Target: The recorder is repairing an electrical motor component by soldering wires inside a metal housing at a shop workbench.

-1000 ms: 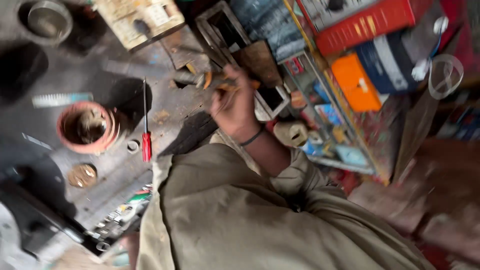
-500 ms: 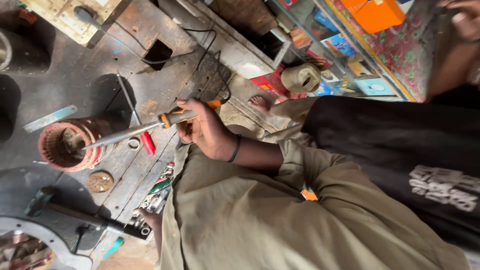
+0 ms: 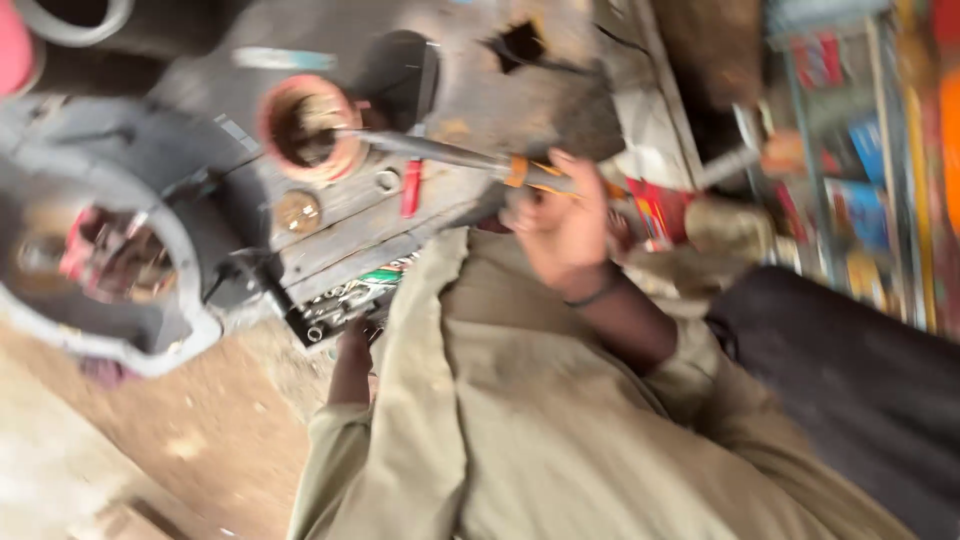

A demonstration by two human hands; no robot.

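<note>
My right hand (image 3: 565, 225), a dark band on its wrist, is shut on the orange-marked handle of a long metal rod tool (image 3: 440, 152). The rod's tip reaches into a round stator with copper windings (image 3: 305, 125) on the wooden bench (image 3: 480, 100). My left hand (image 3: 350, 350) is at the bench's edge, touching a tray of sockets (image 3: 345, 298); blur hides its fingers. A red-handled screwdriver (image 3: 410, 188) lies beside the stator.
A large grey metal housing (image 3: 110, 250) sits at the left of the bench. A small ring (image 3: 387, 180) and a brass disc (image 3: 297, 210) lie near the stator. Shelves of colourful boxes (image 3: 850, 180) stand at right. Another person's dark garment (image 3: 850, 380) is at lower right.
The view has swung and blurred. My right hand has carried the rod tool over, and its tip now sits inside the stator. My left hand stays by the socket tray.
</note>
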